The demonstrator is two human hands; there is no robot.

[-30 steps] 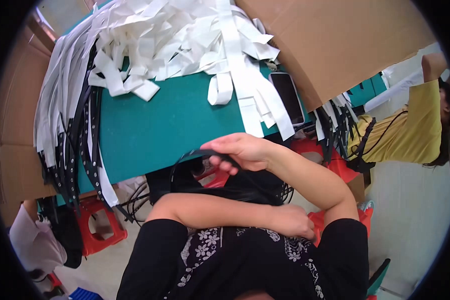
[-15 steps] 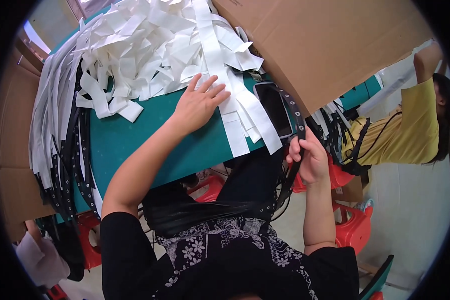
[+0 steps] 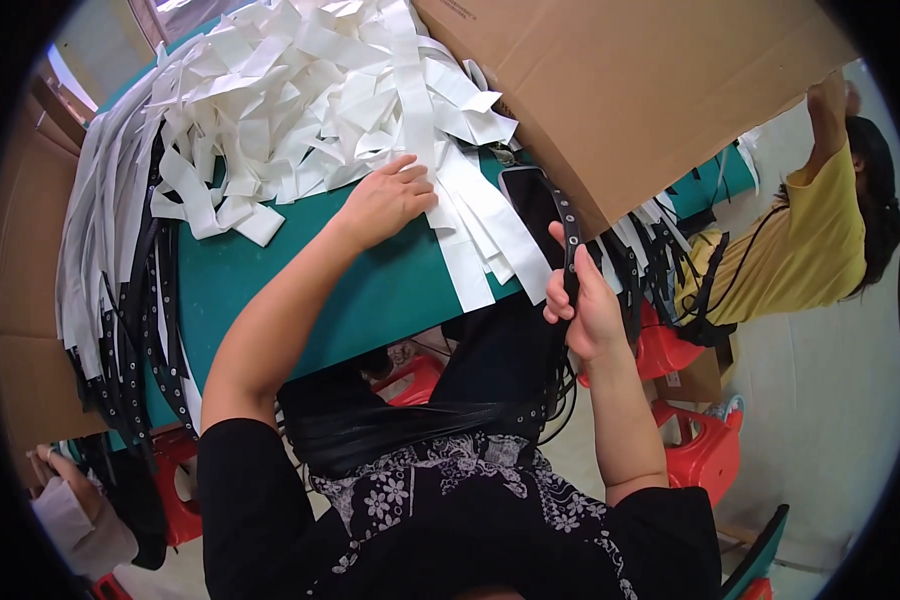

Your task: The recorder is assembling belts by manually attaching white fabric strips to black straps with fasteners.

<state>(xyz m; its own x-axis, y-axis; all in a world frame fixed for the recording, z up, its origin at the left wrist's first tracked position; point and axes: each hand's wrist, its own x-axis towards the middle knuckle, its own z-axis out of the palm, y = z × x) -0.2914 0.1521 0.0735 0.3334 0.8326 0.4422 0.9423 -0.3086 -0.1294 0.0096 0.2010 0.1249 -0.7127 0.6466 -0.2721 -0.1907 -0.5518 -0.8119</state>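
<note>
My left hand (image 3: 388,206) reaches over the green table. Its fingers are drawn together and bent at the left edge of a long white fabric strip (image 3: 460,262); the thumb is hidden underneath. Several more white strips (image 3: 507,230) lie overlapped beside it, their ends at the table's front edge. In my right hand (image 3: 594,312) is a black strap with metal eyelets (image 3: 572,232), held upright between thumb and fingers. The strap's upper end leans past a dark-screened phone (image 3: 533,198). Across my lap lies a bundle of black straps (image 3: 410,432).
A large heap of white strips (image 3: 280,110) covers the table's far part. White and black eyelet straps (image 3: 120,300) hang off its left side. A big cardboard box (image 3: 630,90) stands far right. Beyond it a person in a yellow top (image 3: 800,255) sits near red stools (image 3: 705,450).
My left hand has shifted left and its spread fingers have drawn together at the strip's edge. My right hand has moved slightly left, still holding the eyelet strap.
</note>
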